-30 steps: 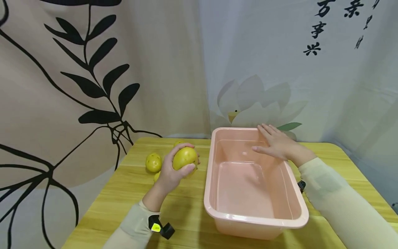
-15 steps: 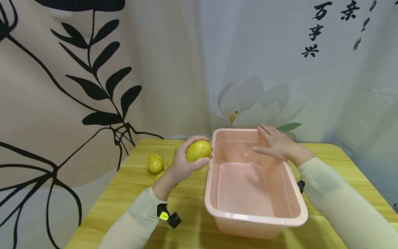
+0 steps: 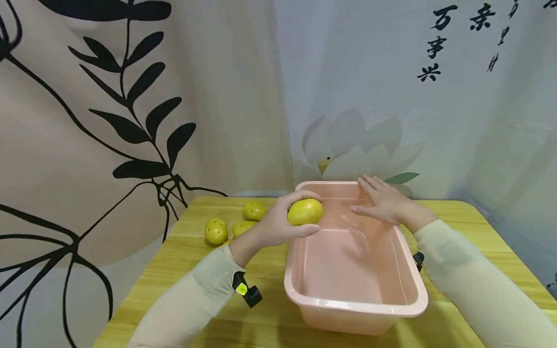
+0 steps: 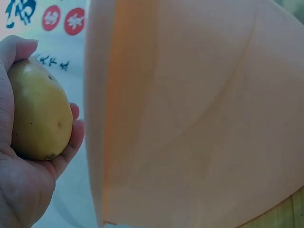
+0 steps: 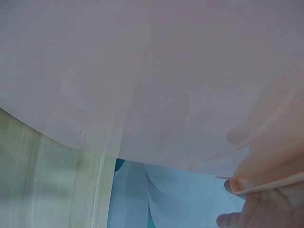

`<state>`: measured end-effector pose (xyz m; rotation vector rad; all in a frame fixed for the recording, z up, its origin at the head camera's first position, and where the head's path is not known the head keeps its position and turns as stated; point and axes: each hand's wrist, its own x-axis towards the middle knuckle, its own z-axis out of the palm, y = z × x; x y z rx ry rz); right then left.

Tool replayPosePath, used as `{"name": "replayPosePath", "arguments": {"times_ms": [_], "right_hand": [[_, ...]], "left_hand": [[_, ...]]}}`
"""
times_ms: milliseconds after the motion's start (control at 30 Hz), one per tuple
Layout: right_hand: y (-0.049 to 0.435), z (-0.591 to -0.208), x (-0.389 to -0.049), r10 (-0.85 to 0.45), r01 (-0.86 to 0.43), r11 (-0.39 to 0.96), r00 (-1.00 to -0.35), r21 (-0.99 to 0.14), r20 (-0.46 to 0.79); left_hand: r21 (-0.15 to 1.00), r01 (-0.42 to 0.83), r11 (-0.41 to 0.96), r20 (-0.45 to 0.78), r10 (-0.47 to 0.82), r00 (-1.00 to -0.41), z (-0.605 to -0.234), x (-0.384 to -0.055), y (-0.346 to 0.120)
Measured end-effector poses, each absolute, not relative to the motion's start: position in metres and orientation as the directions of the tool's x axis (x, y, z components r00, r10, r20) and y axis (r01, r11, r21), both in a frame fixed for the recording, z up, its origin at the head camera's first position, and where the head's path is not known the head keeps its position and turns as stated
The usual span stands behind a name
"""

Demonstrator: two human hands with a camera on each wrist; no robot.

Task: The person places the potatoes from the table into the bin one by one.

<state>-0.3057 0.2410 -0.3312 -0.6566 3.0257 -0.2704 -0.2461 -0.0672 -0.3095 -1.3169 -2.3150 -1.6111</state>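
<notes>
holding yellow fruit (image 3: 305,211), left grip (image 3: 282,220) overhangs pink tub (image 3: 344,270) (right grip (image 3: 385,203) spread on rim (image 3: 326,183))

The head view looks forward and down, sharing the tub (image 3: 341,270) with close-up wrist views.

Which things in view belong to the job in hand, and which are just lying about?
In the job:
yellow fruit, held by the left hand
pink basin, right hand at its rim
likely the other fruits, left of the basin

Just surroundings:
table
printed curtain behind it
</notes>
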Motion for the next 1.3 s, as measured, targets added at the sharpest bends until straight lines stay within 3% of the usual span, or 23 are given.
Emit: {"name": "replayPosePath", "arguments": {"times_ms": [400,633,1300], "right_hand": [[0.239,-0.335,-0.308,-0.402,-0.397,0.901,-0.916,-0.173,0.009],[0.241,-0.331,-0.308,-0.390,-0.382,0.903,-0.921,-0.198,-0.003],[0.251,-0.322,-0.335,-0.399,-0.350,0.858,-0.915,-0.376,-0.060]], "left_hand": [[0.721,0.673,0.164,0.354,0.747,-0.562,-0.310,-0.254,-0.037],[0.614,0.757,0.221,0.334,0.797,-0.503,-0.313,-0.259,-0.023],[0.541,0.782,0.309,0.246,0.831,-0.499,-0.319,-0.263,-0.014]]}}
